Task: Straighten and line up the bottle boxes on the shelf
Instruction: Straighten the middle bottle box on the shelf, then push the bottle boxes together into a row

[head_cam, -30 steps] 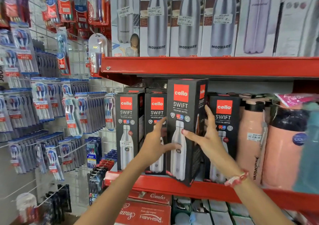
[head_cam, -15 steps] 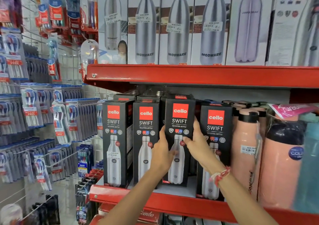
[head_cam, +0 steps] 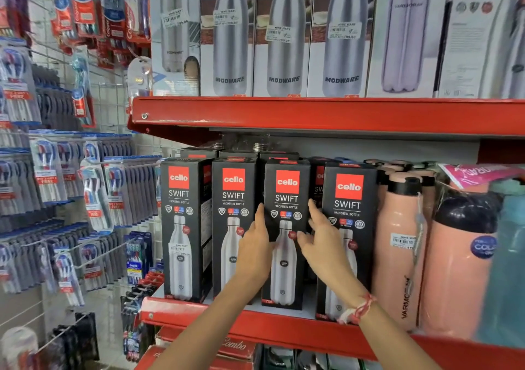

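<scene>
Four black Cello Swift bottle boxes stand upright in the front row on the red shelf (head_cam: 284,331), with more boxes behind them. The first box (head_cam: 181,193) and second box (head_cam: 232,196) stand at the left, faces forward. The third box (head_cam: 287,199) stands set back slightly from the fourth box (head_cam: 349,202). My left hand (head_cam: 255,247) presses the third box's left edge. My right hand (head_cam: 321,244) grips its right edge, fingers in the gap beside the fourth box, thumb on the front.
Pink bottles with black caps (head_cam: 397,241) crowd the shelf right of the boxes. The upper red shelf (head_cam: 312,114) carries white Modware bottle boxes (head_cam: 284,43). Toothbrush packs (head_cam: 56,170) hang on wire pegs at the left. Red cartons lie below.
The third box, held out and turned a second ago, has been pushed back into the row and now stands square on the shelf. Both hands followed it in.
</scene>
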Available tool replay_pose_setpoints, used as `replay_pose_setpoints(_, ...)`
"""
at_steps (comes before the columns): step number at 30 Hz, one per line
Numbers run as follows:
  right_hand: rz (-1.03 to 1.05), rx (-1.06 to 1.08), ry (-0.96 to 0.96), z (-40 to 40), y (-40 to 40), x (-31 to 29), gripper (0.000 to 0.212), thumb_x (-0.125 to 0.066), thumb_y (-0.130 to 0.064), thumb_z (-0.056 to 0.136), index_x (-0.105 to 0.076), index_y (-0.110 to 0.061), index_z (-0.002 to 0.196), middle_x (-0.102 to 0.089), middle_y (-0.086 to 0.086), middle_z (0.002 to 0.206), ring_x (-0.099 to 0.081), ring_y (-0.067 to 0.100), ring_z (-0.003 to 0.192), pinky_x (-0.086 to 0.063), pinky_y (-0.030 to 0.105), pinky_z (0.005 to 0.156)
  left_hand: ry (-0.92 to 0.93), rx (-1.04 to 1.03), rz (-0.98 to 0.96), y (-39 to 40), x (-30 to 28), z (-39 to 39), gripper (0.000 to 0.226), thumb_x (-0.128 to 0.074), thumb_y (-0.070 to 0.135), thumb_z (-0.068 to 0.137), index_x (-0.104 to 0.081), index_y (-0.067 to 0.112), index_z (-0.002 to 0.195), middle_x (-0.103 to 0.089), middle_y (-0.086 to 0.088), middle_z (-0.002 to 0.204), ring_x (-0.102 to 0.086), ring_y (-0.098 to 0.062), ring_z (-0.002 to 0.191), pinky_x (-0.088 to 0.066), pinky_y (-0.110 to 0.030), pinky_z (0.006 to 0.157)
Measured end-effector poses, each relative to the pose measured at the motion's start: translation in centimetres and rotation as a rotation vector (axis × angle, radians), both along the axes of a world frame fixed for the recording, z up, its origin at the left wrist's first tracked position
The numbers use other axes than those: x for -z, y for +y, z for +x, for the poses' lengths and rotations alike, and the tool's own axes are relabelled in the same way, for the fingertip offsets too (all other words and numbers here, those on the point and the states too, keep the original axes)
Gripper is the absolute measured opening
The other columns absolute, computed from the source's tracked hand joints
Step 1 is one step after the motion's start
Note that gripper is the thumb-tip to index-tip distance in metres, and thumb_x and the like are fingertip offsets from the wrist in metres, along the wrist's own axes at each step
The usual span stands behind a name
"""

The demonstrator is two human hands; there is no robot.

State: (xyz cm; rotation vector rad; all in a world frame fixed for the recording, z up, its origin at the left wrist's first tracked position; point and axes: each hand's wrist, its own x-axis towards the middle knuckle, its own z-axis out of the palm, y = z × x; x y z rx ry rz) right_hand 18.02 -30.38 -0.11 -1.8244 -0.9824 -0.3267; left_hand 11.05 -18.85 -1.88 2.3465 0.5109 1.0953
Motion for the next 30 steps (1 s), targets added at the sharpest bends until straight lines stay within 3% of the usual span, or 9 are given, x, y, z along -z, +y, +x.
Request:
replay_pose_setpoints(4,0.086,0.002,-0.131,-1.0,-1.8,0.3,0.056,-0.057,-0.005,0.089,-0.043,-0.02,0.141,-0.052,-0.001,0.138,-0.051,0.014,0.124,-0.046,0.036,0.101,-0.066,0.023,0.025,-0.3,-0.3,-1.1,0.074,-0.062,0.004,0.089,-0.022,0.015,0.15,-0.053,-0.014,0.136,-0.058,-0.03,0.113,-0.048,-0.043,0.093)
replay_pose_setpoints(8,0.139,-0.035,-0.261,-2.6,-0.8,0.3,0.043,-0.057,-0.004,0.089,-0.056,-0.016,0.13,-0.057,-0.002,0.127,-0.056,0.01,0.112,-0.049,0.033,0.095,-0.189,-0.017,0.127,0.2,0.1,-3.6,0.042,-0.061,0.013,0.092,-0.05,0.01,0.132,-0.062,-0.007,0.128,-0.06,-0.024,0.114,-0.048,-0.039,0.096)
replay_pose_setpoints(11,0.164,-0.204,-0.114,-4.8,1.6,0.3,0.033,-0.054,-0.008,0.092,-0.061,-0.017,0.123,-0.063,-0.002,0.116,-0.058,-0.002,0.1,-0.046,0.012,0.085,-0.292,-0.063,0.156,2.1,0.6,-5.9,0.023,-0.059,0.015,0.094,-0.063,0.009,0.115,-0.068,-0.006,0.111,-0.062,-0.024,0.103,-0.05,-0.038,0.09)
replay_pose_setpoints(13,0.134,-0.329,0.045,-6.3,3.7,0.9,0.032,-0.052,-0.011,0.094,-0.059,-0.017,0.124,-0.065,-0.003,0.117,-0.058,-0.006,0.099,-0.045,0.01,0.085,-0.358,-0.11,0.149,4.1,0.9,-7.5,0.02,-0.058,0.012,0.093,-0.063,0.01,0.112,-0.065,-0.006,0.107,-0.058,-0.025,0.104,-0.044,-0.023,0.09)
replay_pose_setpoints(15,0.046,-0.394,0.169,-7.8,5.9,2.4,0.036,-0.049,-0.018,0.097,-0.052,-0.019,0.132,-0.059,-0.003,0.129,-0.056,0.002,0.113,-0.044,0.017,0.094,-0.43,-0.178,0.095,6.1,1.7,-9.1,0.03,-0.057,0.013,0.094,-0.055,0.011,0.123,-0.057,-0.009,0.116,-0.05,-0.026,0.111,-0.035,-0.019,0.091)
replay_pose_setpoints(18,-0.089,-0.454,0.296,-10.1,8.7,5.6,0.053,-0.045,-0.036,0.097,-0.031,-0.024,0.147,-0.041,-0.001,0.148,-0.043,0.0,0.124,-0.034,0.015,0.098,-0.439,-0.204,-0.175,9.1,3.6,-10.9,0.05,-0.047,0.032,0.098,-0.031,0.019,0.143,-0.035,-0.013,0.144,-0.029,-0.026,0.134,-0.027,-0.035,0.105)
replay_pose_setpoints(21,-0.173,-0.506,0.357,-11.9,11.6,8.0,0.071,-0.039,-0.053,0.094,-0.003,-0.032,0.152,-0.01,-0.009,0.159,-0.02,0.007,0.142,-0.022,0.031,0.114,-0.353,-0.077,-0.395,11.6,5.3,-11.9,0.056,-0.03,0.048,0.099,-0.01,0.036,0.15,-0.01,-0.005,0.161,-0.007,-0.023,0.147,-0.013,-0.049,0.116)
replay_pose_setpoints(26,-0.121,-0.461,0.355,-13.0,15.5,8.2,0.088,-0.039,-0.071,0.083,0.023,-0.047,0.14,0.024,-0.017,0.155,0.018,0.005,0.142,-0.007,0.046,0.119,-0.069,0.249,-0.382,14.5,7.0,-12.6,0.064,-0.009,0.088,0.072,0.02,0.068,0.125,0.022,0.028,0.147,0.008,-0.006,0.143,-0.007,-0.036,0.116)
replay_pose_setpoints(30,-0.025,-0.413,0.356,-13.4,17.0,9.0,0.09,-0.042,-0.077,0.077,0.027,-0.061,0.132,0.027,-0.023,0.152,0.022,0.0,0.139,-0.005,0.043,0.116,-0.023,0.374,-0.425,15.8,7.7,-13.4,0.052,-0.011,0.083,0.077,0.018,0.077,0.12,0.023,0.052,0.129,0.007,0.004,0.137,-0.006,-0.031,0.112)
